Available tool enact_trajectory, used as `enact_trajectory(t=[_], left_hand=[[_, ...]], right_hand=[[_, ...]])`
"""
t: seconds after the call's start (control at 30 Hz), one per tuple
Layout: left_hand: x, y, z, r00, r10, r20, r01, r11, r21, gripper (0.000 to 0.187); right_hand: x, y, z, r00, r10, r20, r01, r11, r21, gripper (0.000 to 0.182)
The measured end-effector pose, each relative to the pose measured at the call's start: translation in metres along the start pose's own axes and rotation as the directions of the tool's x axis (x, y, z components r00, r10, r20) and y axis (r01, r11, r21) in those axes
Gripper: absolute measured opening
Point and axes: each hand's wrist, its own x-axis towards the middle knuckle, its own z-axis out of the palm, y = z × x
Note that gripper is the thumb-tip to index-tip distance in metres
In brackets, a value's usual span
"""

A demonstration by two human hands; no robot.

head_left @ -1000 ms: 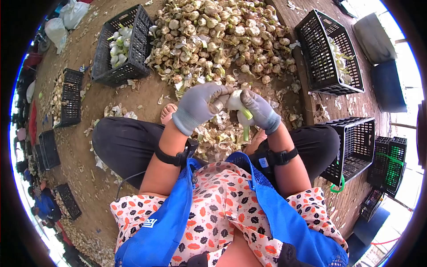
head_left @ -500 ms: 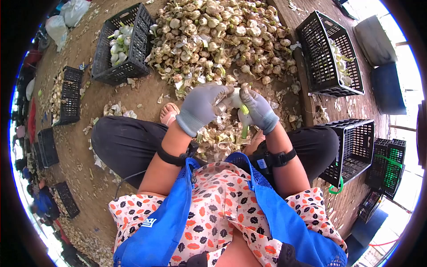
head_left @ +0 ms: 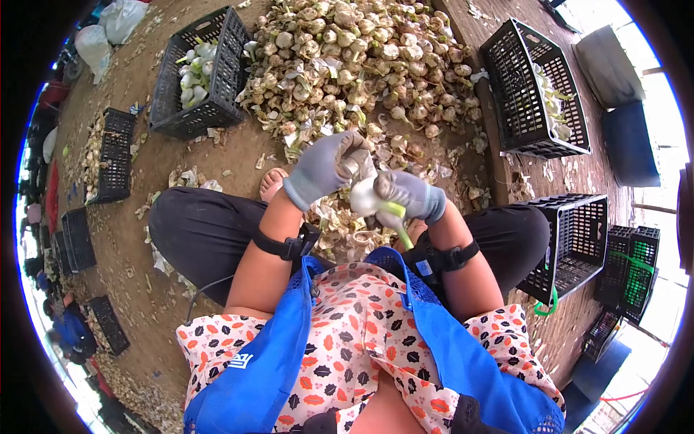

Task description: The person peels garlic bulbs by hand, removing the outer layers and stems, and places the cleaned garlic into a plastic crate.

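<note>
A white garlic bulb [head_left: 363, 197] with a green stem sits in my right hand [head_left: 410, 195], whose gloved fingers are closed around it. The stem points down toward my lap. My left hand [head_left: 325, 170], also in a grey glove, is closed just above and left of the bulb. A pale strip of garlic skin [head_left: 366, 168] stretches from its fingertips toward the bulb. Beyond both hands lies a big heap of unpeeled garlic [head_left: 361, 65]. Loose peelings [head_left: 350, 228] cover the ground below them, between my legs.
A black crate [head_left: 195, 123] with cleaned garlic stands left of the heap. Another crate [head_left: 535, 145] with pale garlic stands at the right, on a wooden board. Nearer on the right is a black crate [head_left: 571, 246] with a green strap. More crates line the far left.
My left hand has drawn slightly up and left from the bulb, pulling skin. My right hand has turned and lowered the bulb, so more of its white side shows.
</note>
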Motion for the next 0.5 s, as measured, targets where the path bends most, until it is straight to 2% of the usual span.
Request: enact_trajectory(t=[0.03,0.07,0.1,0.13,0.2,0.23,0.27,0.33,0.37,0.43,0.5], left_hand=[[0.001,-0.007,0.005,0.998,-0.037,0.041,0.038,0.999,-0.017,0.013],[0.001,-0.013,0.008,0.994,-0.072,0.083,0.075,0.997,-0.032,0.012],[0.001,-0.01,0.008,0.991,-0.049,0.126,0.031,0.99,0.14,0.013],[0.0,-0.013,0.008,0.991,-0.048,0.126,0.03,0.99,0.14,0.013],[0.001,-0.022,0.011,0.988,-0.155,-0.004,0.14,0.883,0.448,0.023],[-0.001,-0.023,0.011,0.99,0.073,-0.12,0.005,0.835,0.551,0.023],[-0.002,-0.023,0.011,0.99,0.078,-0.116,-0.001,0.834,0.551,0.023],[-0.003,-0.001,0.006,0.978,0.209,-0.022,-0.189,0.921,0.34,0.037],[-0.002,0.007,0.006,0.982,0.178,0.058,-0.187,0.93,0.318,0.047],[-0.003,0.007,0.009,0.984,0.173,0.05,-0.179,0.918,0.353,0.045],[-0.003,0.005,0.01,0.981,0.19,0.035,-0.189,0.901,0.391,0.038]], right_hand=[[0.006,0.001,0.004,0.982,0.127,0.141,-0.145,0.982,0.123,0.07],[-0.002,-0.001,0.01,0.981,0.137,0.14,-0.161,0.971,0.175,0.067],[0.001,0.014,0.008,0.994,0.081,0.069,-0.086,0.993,0.083,0.066],[0.005,0.02,0.007,1.0,0.016,0.003,-0.016,1.0,-0.014,0.065],[0.004,0.014,0.003,0.968,0.132,-0.212,-0.137,0.991,-0.01,0.068],[0.007,0.007,0.007,0.892,0.226,-0.391,-0.229,0.973,0.04,0.073],[0.013,0.028,0.001,0.795,0.256,-0.549,-0.283,0.958,0.038,0.073],[0.012,0.026,-0.007,0.743,0.216,-0.633,-0.405,0.898,-0.169,0.069],[0.013,0.03,-0.007,0.74,0.215,-0.637,-0.405,0.899,-0.167,0.069],[0.018,0.038,-0.003,0.667,0.17,-0.726,-0.401,0.902,-0.157,0.063],[0.018,0.039,-0.003,0.663,0.177,-0.728,-0.423,0.89,-0.169,0.06]])
